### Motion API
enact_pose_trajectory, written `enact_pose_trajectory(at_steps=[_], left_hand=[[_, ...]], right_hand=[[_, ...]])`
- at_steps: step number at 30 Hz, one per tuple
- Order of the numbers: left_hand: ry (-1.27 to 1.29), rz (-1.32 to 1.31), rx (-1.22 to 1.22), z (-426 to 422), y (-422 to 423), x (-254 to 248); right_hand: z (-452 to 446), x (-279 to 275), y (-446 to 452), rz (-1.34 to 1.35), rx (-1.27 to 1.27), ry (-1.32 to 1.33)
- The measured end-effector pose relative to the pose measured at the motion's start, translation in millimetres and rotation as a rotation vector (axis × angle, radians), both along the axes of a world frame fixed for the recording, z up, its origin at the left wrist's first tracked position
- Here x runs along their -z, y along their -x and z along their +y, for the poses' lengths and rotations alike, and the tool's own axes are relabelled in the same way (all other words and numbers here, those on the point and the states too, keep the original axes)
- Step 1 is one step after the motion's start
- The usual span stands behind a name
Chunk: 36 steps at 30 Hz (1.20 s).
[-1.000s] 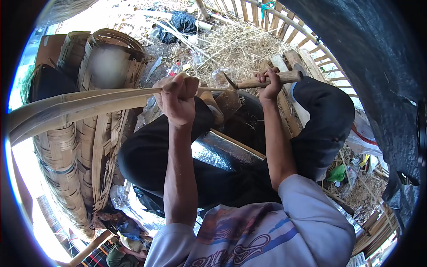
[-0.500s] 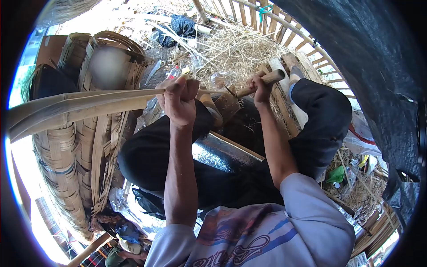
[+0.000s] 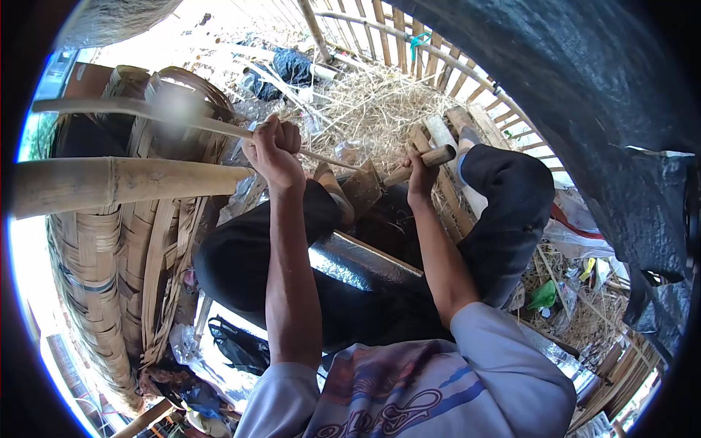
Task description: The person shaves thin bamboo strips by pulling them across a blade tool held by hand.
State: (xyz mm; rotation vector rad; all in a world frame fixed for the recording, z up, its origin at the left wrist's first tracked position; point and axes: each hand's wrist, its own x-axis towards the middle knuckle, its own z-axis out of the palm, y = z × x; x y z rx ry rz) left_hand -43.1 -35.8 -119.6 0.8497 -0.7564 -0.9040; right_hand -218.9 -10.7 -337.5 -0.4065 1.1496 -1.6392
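Observation:
My left hand (image 3: 277,152) is closed in a fist around a long, thin bamboo strip (image 3: 208,124). One end of the strip reaches far out to the left. Its other end runs down to the wide brown blade of a machete (image 3: 363,188), where I cannot tell whether it touches. My right hand (image 3: 422,175) wraps the thick wooden handle (image 3: 438,155) of that machete, with the blade pointing left, between my lower legs. Below the strip, at the left, a thicker bamboo piece (image 3: 131,187) lies level, apart from my left hand.
Tall woven bamboo baskets (image 3: 95,270) stand at my left. Straw (image 3: 387,95) covers the ground ahead, beside a slatted bamboo fence (image 3: 467,73). Black plastic sheeting (image 3: 599,109) hangs at the right. A wooden-edged board (image 3: 380,252) lies between my legs.
The outer end of the bamboo strip has swung up, away from the thicker bamboo piece it lay along. Both hands keep their holds, and the view has shifted slightly.

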Motion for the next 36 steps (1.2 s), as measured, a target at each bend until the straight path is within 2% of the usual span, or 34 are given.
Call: enact_pose_trajectory(at_steps=[2, 5, 8, 10, 12, 13, 15, 16, 19, 23, 31, 36], left_hand=[[-0.007, 0.016, -0.019, -3.4, 2.8, -0.2], [-0.089, -0.072, -0.080, -7.8, 9.4, -0.8], [-0.172, -0.318, -0.109, -17.1, 3.8, 0.5], [-0.283, -0.398, -0.221, -21.4, 8.6, -8.5], [-0.320, -0.438, -0.217, -22.4, 6.2, -9.5], [-0.296, -0.386, -0.187, -24.3, 2.0, -10.6], [-0.271, -0.311, -0.161, -25.3, -5.6, -11.2], [-0.258, -0.317, -0.174, -20.7, -11.5, -9.8], [-0.173, -0.304, -0.282, -12.7, -26.0, 0.1], [-0.167, -0.117, -0.450, 6.9, -20.7, -0.6], [-0.138, -0.082, -0.618, 53.7, -1.5, 5.6], [-0.142, -0.087, -0.628, 54.5, 4.0, 5.2]], right_hand=[[2.6, -15.6, 12.9, 0.100, 0.065, -0.205], [8.9, -49.7, 27.1, 0.265, 0.040, -0.104], [20.2, -61.0, 34.9, 0.299, 0.028, 0.023], [32.3, -70.8, 37.4, 0.314, 0.028, 0.075], [46.9, -76.0, 39.4, 0.491, -0.101, -0.122], [53.2, -79.2, 37.7, 0.487, -0.091, -0.124], [64.6, -84.5, 34.0, 0.420, -0.168, -0.294], [65.7, -71.3, 33.0, 0.479, -0.174, -0.260], [67.8, -62.0, 21.1, 0.360, -0.145, -0.204], [64.0, -76.1, 9.6, 0.308, -0.245, -0.199], [55.1, -82.4, -2.9, 0.149, -0.084, -0.130], [61.3, -105.0, -8.0, -0.146, -0.053, 0.189]])
